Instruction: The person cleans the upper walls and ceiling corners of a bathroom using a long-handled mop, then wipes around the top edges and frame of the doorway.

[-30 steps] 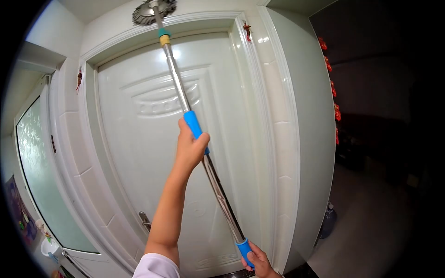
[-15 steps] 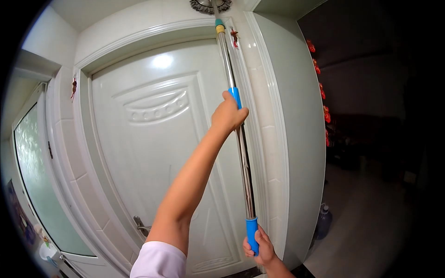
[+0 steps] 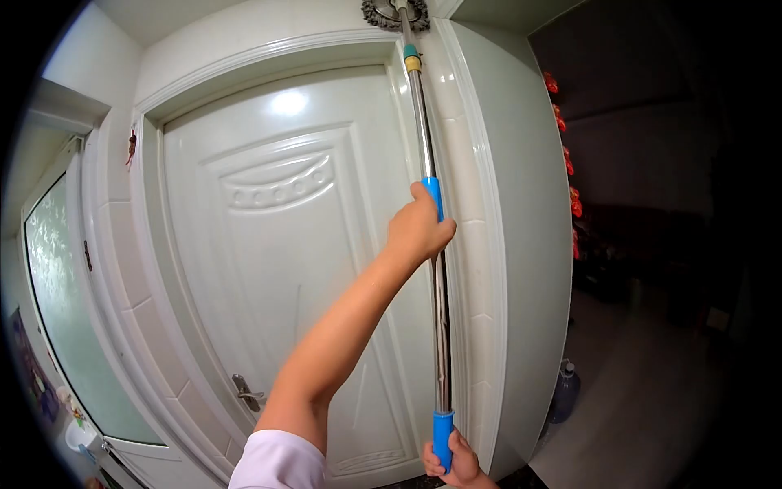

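Note:
A long-handled mop [image 3: 441, 326] stands nearly upright in front of me, with a steel pole, blue grips and a green and yellow collar. Its grey shaggy head [image 3: 397, 13] is against the wall above the door frame, partly cut off by the top of the view. My left hand [image 3: 420, 222] is wrapped round the upper blue grip, thumb side away from me. Lower down, my right hand [image 3: 458, 463] is closed round the blue grip at the pole's bottom end.
Behind the pole is a closed white door [image 3: 269, 269] with a lever handle [image 3: 246, 394]. A frosted glass door [image 3: 73, 310] stands at left. To the right are a pale wall panel [image 3: 521, 244], red hanging ornaments [image 3: 575, 201] and a large water bottle [image 3: 565, 391] in a dim room.
The mop head has moved right and slightly down along the wall above the frame. Both hands have moved down with the pole, my left hand also to the right.

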{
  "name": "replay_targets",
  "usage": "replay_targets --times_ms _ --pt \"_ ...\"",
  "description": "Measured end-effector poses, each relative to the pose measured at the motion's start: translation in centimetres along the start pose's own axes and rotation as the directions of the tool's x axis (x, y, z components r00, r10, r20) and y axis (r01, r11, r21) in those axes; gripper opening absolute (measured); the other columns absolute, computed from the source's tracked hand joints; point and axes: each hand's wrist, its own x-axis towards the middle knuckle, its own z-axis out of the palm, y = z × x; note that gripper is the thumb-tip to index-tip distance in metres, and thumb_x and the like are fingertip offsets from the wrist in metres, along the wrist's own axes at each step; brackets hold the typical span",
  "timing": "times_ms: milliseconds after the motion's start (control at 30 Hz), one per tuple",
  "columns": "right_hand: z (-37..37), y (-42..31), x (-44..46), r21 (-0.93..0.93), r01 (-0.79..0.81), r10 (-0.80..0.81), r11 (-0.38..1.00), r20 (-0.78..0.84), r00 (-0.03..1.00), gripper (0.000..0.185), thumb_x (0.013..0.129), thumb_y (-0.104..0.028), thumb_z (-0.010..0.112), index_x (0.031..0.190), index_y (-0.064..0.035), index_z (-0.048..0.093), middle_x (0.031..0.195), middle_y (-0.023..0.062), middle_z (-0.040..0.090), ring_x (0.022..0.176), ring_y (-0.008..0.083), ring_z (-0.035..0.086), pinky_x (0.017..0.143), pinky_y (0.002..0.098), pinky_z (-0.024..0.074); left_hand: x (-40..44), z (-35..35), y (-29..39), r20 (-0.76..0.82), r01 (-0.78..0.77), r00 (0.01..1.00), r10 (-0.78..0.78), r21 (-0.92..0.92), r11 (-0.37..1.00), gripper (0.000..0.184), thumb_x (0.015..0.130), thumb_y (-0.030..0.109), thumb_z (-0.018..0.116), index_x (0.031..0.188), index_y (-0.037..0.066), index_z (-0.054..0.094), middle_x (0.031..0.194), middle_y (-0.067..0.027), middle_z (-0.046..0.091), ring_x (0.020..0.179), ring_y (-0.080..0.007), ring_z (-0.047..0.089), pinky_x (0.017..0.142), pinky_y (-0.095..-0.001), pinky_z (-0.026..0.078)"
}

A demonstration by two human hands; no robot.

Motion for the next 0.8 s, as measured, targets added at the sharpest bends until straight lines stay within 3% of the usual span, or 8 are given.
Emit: replay_targets --times_ms 100,233,500,567,600,700,767,800 --pt "-0.2 -0.2 -0.2 -0.008 -0.019 0.019 1.0 0.012 1.0 0.045 0.09 -0.053 0.044 0.111 -0.0135 0.044 0.066 0.0046 0.048 0.047 0.011 0.043 0.044 0.0252 0.0365 -0.2 0.1 0.0 0.037 0.01 0.999 -0.007 -0.087 0.996 0.048 0.069 0.017 0.053 0.101 -0.012 0.032 0.07 -0.0237 0.06 0.066 -0.0398 0.06 0.061 -0.0467 0.049" --pt "0.0 -2.8 2.5 0.003 -0.062 0.061 0.998 0.11 0.992 0.04 0.09 -0.055 0.042 0.102 -0.0169 0.04 0.067 0.0063 0.045 0.049 0.012 0.039 0.048 0.0263 0.0338 3.3 -0.5 -0.1 -0.061 -0.015 0.998 0.016 0.019 1.0 0.044 0.07 0.022 0.054 0.095 -0.007 0.032 0.067 -0.0171 0.058 0.062 -0.0349 0.059 0.06 -0.0424 0.048" --pt "1.5 -3.1 2.8 -0.01 -0.043 0.044 0.999 0.104 0.994 0.045 0.09 -0.055 0.043 0.093 -0.0103 0.04 0.066 0.006 0.045 0.048 0.0115 0.04 0.046 0.0258 0.0346 3.7 -0.8 -0.8 -0.069 0.003 0.998 -0.001 0.027 1.0 0.055 0.07 0.02 0.054 0.109 -0.013 0.032 0.072 -0.0197 0.061 0.066 -0.0357 0.062 0.06 -0.0426 0.049" --pt "1.3 -1.9 2.6 -0.063 -0.067 0.072 0.996 0.089 0.993 0.063 0.091 -0.056 0.038 0.143 -0.0304 0.015 0.07 0.0066 0.045 0.051 0.0124 0.039 0.05 0.0264 0.0339 2.6 -1.9 -0.9 -0.055 0.002 0.998 0.0 0.034 0.999 0.056 0.07 0.02 0.053 0.109 -0.014 0.031 0.07 -0.019 0.061 0.065 -0.0351 0.061 0.059 -0.0421 0.049" --pt "1.4 -1.4 2.8 -0.067 -0.082 0.088 0.994 0.098 0.991 0.063 0.091 -0.056 0.038 0.143 -0.0304 0.015 0.07 0.0066 0.045 0.051 0.0124 0.039 0.05 0.0264 0.0339 2.1 -2.6 -0.9 -0.003 0.022 1.0 -0.022 0.014 1.0 0.057 0.07 0.02 0.053 0.109 -0.014 0.031 0.069 -0.0186 0.06 0.064 -0.0346 0.061 0.058 -0.0423 0.048" --pt "2.6 0.6 3.9 -0.039 -0.086 0.088 0.996 0.067 0.994 0.061 0.09 -0.055 0.04 0.141 -0.0275 0.02 0.07 0.0082 0.045 0.051 0.0132 0.041 0.05 0.0274 0.0354 1.4 -4.0 -2.1 0.022 0.053 0.998 -0.053 0.021 0.998 0.055 0.071 0.02 0.052 0.109 -0.014 0.031 0.067 -0.0176 0.059 0.062 -0.0338 0.06 0.057 -0.0429 0.048" --pt "3.3 1.8 4.9 -0.089 -0.012 0.012 0.996 0.002 1.0 0.046 0.089 -0.055 0.045 0.101 -0.0102 0.046 0.063 0.0049 0.049 0.044 0.0122 0.044 0.041 0.0259 0.0377 1.2 -4.7 -2.9 0.023 0.063 0.998 -0.064 0.065 0.996 0.056 0.071 0.021 0.052 0.109 -0.013 0.031 0.067 -0.0175 0.059 0.062 -0.0339 0.06 0.058 -0.0434 0.048" --pt "3.6 2.0 5.0 -0.1 -0.009 0.011 0.995 0.017 1.0 0.045 0.089 -0.055 0.045 0.096 -0.0099 0.047 0.063 0.0051 0.049 0.044 0.0123 0.045 0.041 0.0256 0.0385 1.1 -5.0 -3.6 0.018 0.067 0.997 -0.068 0.071 0.995 0.056 0.071 0.021 0.052 0.109 -0.013 0.031 0.067 -0.0175 0.059 0.062 -0.0339 0.06 0.058 -0.0434 0.048"
